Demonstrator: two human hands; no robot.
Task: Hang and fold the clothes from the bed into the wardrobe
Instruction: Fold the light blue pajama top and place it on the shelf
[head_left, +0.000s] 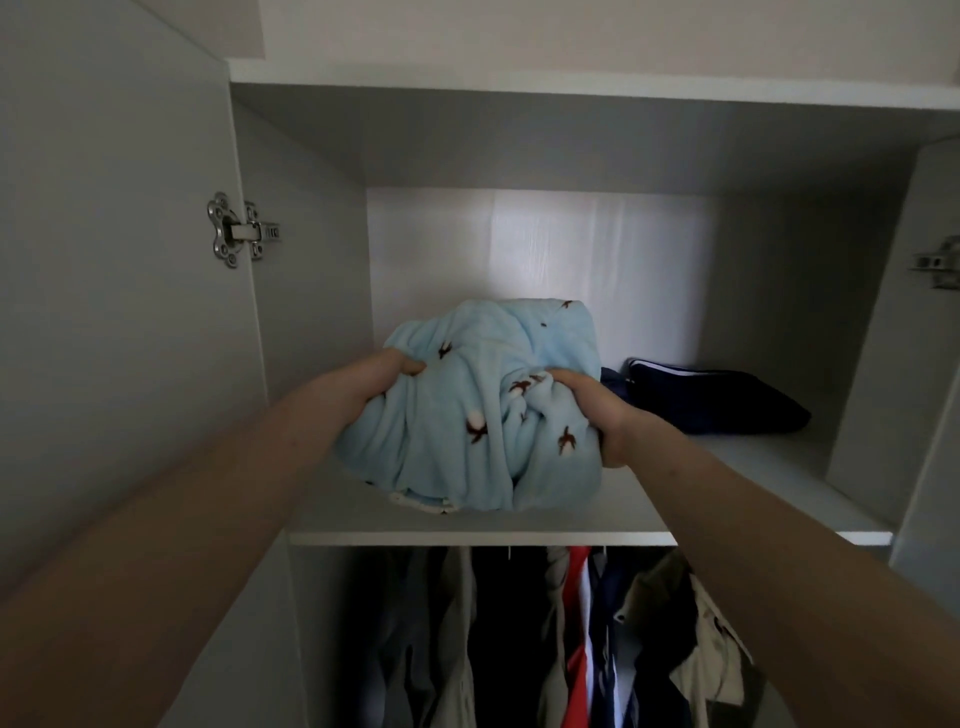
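Midway through stowing, a person sets a bundled light-blue fleece (483, 410) on the wardrobe shelf (727, 467), beside a dark folded garment (727, 397). Both arms reach forward; the left hand (382, 376) and right hand (597, 410) each clutch folds of fleece. Next, probably, pushing it deeper and letting go.

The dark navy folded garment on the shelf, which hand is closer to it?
Right. The right hand grips the light blue fleece just beside the navy garment; the left hand grips the fleece's far side.
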